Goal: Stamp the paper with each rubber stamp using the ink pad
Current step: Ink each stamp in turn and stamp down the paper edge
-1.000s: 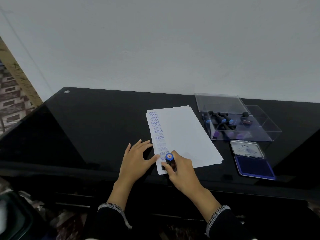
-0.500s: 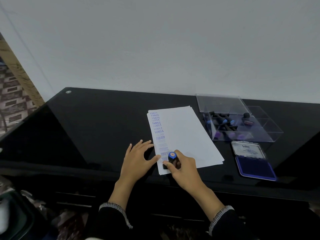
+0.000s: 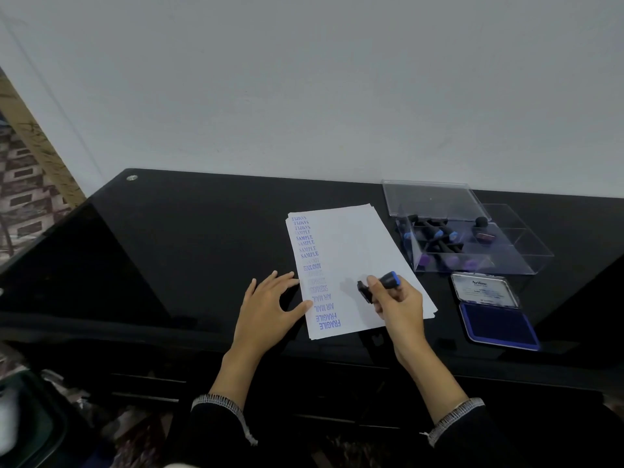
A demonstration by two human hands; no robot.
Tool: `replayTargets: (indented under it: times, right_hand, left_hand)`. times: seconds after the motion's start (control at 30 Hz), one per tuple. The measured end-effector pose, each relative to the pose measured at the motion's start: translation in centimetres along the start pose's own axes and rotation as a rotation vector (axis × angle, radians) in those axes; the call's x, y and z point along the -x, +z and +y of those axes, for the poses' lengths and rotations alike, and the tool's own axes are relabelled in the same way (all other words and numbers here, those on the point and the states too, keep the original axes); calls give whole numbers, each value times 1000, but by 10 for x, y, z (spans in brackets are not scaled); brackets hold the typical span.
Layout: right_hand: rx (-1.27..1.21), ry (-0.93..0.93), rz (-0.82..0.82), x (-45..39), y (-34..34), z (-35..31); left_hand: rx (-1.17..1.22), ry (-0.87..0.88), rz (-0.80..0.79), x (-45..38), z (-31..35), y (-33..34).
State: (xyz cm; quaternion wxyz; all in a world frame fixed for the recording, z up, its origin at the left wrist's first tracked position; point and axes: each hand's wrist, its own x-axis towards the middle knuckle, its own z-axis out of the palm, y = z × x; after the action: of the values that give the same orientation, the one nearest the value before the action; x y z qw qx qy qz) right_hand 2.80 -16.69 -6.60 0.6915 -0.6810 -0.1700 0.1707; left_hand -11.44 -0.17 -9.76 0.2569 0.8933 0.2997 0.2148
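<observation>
Above paper (image 3: 351, 251), right hand (image 3: 398, 302) grips stamp (image 3: 381, 285), face hidden; left hand (image 3: 266, 305) spread flat on paper edge.

A: Surface?
B: Glossy black glass-topped table (image 3: 189, 231), round metal stud (image 3: 131, 178) at far-left corner.
A: Behind?
B: Plain grey-white wall (image 3: 304, 79). Patterned brown-grey floor covering (image 3: 23, 197) far left.

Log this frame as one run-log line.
phase: stamp lifted off paper | right hand: grips stamp | left hand: flat, steadying paper edge | ink pad: open
</observation>
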Motion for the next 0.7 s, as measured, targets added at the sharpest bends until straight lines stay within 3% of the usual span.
replayTargets:
  times: [0.4,0.7]
  right_hand:
    - [-98,17,92,2,-9,6]
    - [157,-171,96,5,-12,6]
  left_hand:
    - [0,-2,-5,0,1,-1]
    - [-1,-14,-30,0,5,-4]
